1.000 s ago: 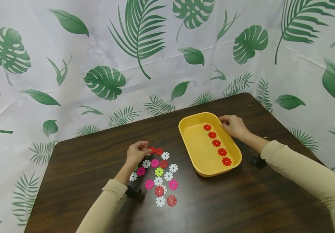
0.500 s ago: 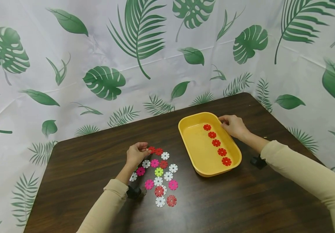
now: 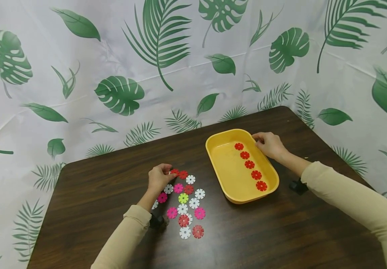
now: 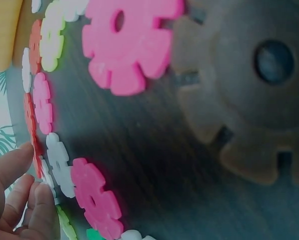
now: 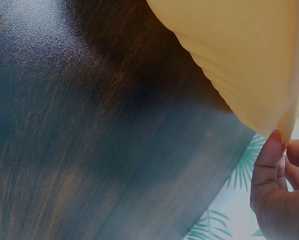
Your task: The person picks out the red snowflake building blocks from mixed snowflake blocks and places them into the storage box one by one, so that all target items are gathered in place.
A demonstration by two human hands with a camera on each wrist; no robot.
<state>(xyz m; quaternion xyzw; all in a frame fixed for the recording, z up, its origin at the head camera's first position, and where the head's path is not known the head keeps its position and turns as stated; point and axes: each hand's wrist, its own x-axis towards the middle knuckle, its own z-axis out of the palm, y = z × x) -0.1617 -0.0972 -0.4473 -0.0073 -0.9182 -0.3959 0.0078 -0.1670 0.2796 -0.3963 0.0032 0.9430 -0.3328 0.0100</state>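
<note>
Notched plastic interlocking discs in red, white, pink and yellow-green lie loosely grouped on the table. At the far left of the group, my left hand (image 3: 158,178) pinches a red interlocking disc (image 3: 174,172) between thumb and fingertips. In the left wrist view its fingers (image 4: 39,212) are also close against a white disc (image 4: 47,176). My right hand (image 3: 270,145) grips the right rim of a yellow tray (image 3: 228,175) with thumb and fingers. Inside the tray, several red discs (image 3: 249,164) form a row along the right side.
The dark wooden table (image 3: 106,194) meets a leaf-printed cloth backdrop (image 3: 180,74) behind and at the right. A pink disc (image 3: 200,213), a white disc (image 3: 185,232) and a darker red disc (image 3: 198,231) lie nearer the front. Black wrist cameras are strapped to both wrists.
My left hand has shifted slightly right, its thumb now over the red disc at the group's far edge. The right hand and tray have stayed in place.
</note>
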